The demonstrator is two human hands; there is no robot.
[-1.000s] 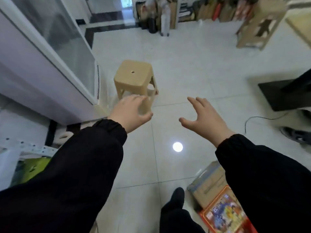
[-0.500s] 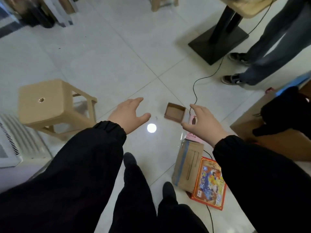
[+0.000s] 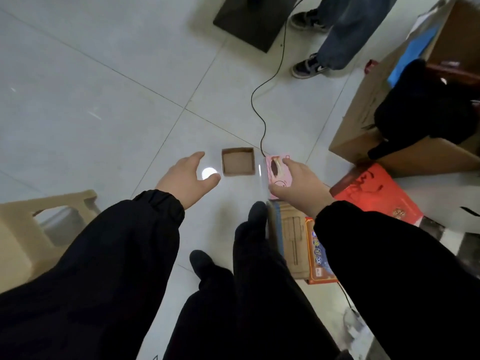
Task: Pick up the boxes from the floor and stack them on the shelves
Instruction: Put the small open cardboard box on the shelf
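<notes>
Floor (image 3: 104, 87): pale glossy tiles, on which all the boxes lie.

Left hand (image 3: 185, 178): held above the floor with fingers apart and relaxed; nothing is held. A bright light spot is seen between thumb and fingers.

Right hand (image 3: 301, 185): spread over the pink box (image 3: 275, 170), thumb at its near edge, fingers curved over its far right corner. Whether the box is clamped or merely covered cannot be told.

Pink box: flat on the floor, just right of the open box (image 3: 238, 162).

Open box: small, brown cardboard, lidless, upright, placed between the two hands.

Flat carton (image 3: 291, 242): brown, laid just below the pink box, beside the person's black shoe.

Printed box (image 3: 318, 255): orange-edged, lying against the flat carton's right side, partly hidden by the right sleeve.

Red box (image 3: 374, 196): lying to the right of the right hand.

Large carton (image 3: 363, 105): standing at the right edge, a black item (image 3: 420, 105) held inside.

Cable (image 3: 259, 110): black, run across the floor to the pink box's far edge.

Stool (image 3: 23, 235): beige plastic, seen at the left.

Second person (image 3: 337, 35): jeans and dark sneakers only, at the top.
</notes>
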